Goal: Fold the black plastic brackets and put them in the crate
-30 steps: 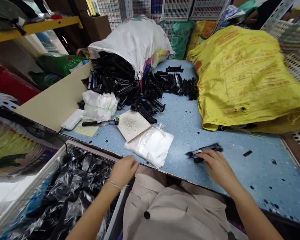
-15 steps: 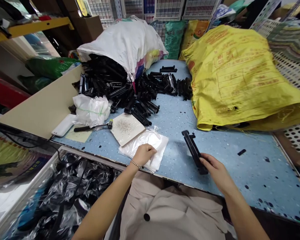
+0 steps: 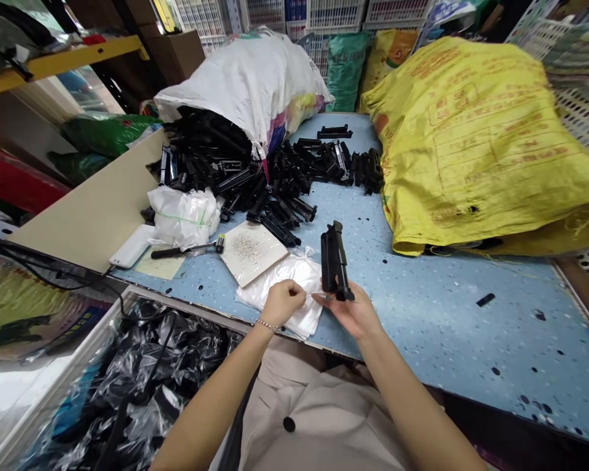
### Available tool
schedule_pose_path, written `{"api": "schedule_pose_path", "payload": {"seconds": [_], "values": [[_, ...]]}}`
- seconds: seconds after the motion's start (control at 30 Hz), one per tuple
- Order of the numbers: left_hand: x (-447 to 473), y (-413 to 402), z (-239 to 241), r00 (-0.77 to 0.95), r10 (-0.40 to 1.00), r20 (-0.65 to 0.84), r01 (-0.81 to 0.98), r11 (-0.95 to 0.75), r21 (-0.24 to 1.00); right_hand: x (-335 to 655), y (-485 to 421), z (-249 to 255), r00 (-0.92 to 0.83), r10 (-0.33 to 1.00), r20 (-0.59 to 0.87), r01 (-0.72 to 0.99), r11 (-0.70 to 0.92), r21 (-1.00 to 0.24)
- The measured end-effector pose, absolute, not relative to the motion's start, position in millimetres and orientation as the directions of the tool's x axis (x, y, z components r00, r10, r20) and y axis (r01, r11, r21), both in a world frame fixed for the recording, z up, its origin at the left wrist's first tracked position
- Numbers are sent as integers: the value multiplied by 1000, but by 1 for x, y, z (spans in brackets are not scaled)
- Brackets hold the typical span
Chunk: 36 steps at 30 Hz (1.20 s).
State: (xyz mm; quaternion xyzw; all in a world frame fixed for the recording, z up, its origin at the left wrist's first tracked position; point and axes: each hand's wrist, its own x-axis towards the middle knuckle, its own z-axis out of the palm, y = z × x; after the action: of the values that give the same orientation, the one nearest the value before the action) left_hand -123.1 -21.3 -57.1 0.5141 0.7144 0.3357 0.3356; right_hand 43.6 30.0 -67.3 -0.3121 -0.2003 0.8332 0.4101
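My right hand (image 3: pixel 352 312) grips a long black plastic part (image 3: pixel 334 260) and holds it upright above the blue table (image 3: pixel 422 307), close to my left hand. My left hand (image 3: pixel 283 302) rests on a stack of clear plastic bags (image 3: pixel 285 284) at the table's front edge, its fingers pinched on the top bag. A bracelet sits on my left wrist. Behind the bags lies a white tile (image 3: pixel 251 251) with tiny metal bits scattered on it.
A heap of black plastic parts (image 3: pixel 255 170) spills from a white sack (image 3: pixel 248 82) at the back. A big yellow sack (image 3: pixel 481 137) fills the right. A small hammer (image 3: pixel 186 248) and a white bundle (image 3: pixel 184 216) lie left. A bin of bagged parts (image 3: pixel 127 386) stands below left.
My right hand picked the black part up from the table at the right and carried it left toward my left hand, tilting it upright. My left hand moved onto the bag stack and pinched it.
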Motion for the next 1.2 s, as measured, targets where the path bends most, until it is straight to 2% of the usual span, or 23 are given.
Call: {"api": "schedule_pose_path", "payload": {"seconds": [0.1, 0.17, 0.23, 0.27, 0.37, 0.47, 0.57, 0.63, 0.7, 0.8, 0.87, 0.93, 1.0, 1.07, 1.13, 1.2], "values": [[-127, -30, -40, -238, 971, -1, 611, 150, 778, 42, 31, -78, -436, 815, -381, -523, -574, -629], [-129, -34, -29, -130, 988, 84, 786, 51, 616, 40, 31, -79, -427, 819, -384, -524, -570, -633], [-130, -35, -24, -26, 998, 65, 906, -4, 423, 43, 29, -77, -412, 831, -375, -529, -553, -644], [-130, -34, -24, -13, 999, 38, 924, -3, 383, 47, 26, -75, -408, 833, -372, -528, -548, -648], [-133, -29, -30, -36, 997, 63, 891, 3, 455, 73, 9, -67, -473, 769, -430, -489, -635, -598], [-138, -27, -37, -58, 991, 118, 837, -16, 548, 103, -17, -64, -644, 552, -530, -370, -831, -415], [-139, -32, -37, -19, 992, 121, 808, -56, 586, 110, -34, -67, -792, 332, -512, -222, -939, -264], [-134, -42, -32, 17, 990, 139, 798, -97, 595, 100, -34, -72, -838, 270, -474, -169, -955, -244], [-125, -56, -26, 65, 986, 155, 787, -146, 599, 83, -27, -78, -822, 326, -467, -188, -929, -317], [-105, -80, -17, 214, 965, 153, 736, -262, 624, 59, -16, -83, -690, 556, -464, -266, -790, -552], [-95, -91, -14, 285, 947, 147, 699, -310, 645, 48, -14, -81, -600, 674, -432, -255, -672, -695], [-91, -98, -12, 289, 949, 130, 694, -301, 654, 43, -17, -73, -523, 768, -368, -134, -501, -855], [-93, -106, -8, 267, 957, 110, 725, -275, 631, 44, -24, -62, -504, 820, -271, 38, -292, -956], [-98, -120, 1, 248, 963, 100, 775, -260, 577, 47, -32, -51, -596, 758, -264, 117, -243, -963], [-106, -141, 11, 213, 975, 70, 825, -218, 522, 50, -37, -45, -722, 602, -340, 159, -334, -929], [-116, -167, 14, 148, 988, -45, 874, -110, 473, 51, -39, -46, -763, 494, -418, 223, -406, -886]]}}
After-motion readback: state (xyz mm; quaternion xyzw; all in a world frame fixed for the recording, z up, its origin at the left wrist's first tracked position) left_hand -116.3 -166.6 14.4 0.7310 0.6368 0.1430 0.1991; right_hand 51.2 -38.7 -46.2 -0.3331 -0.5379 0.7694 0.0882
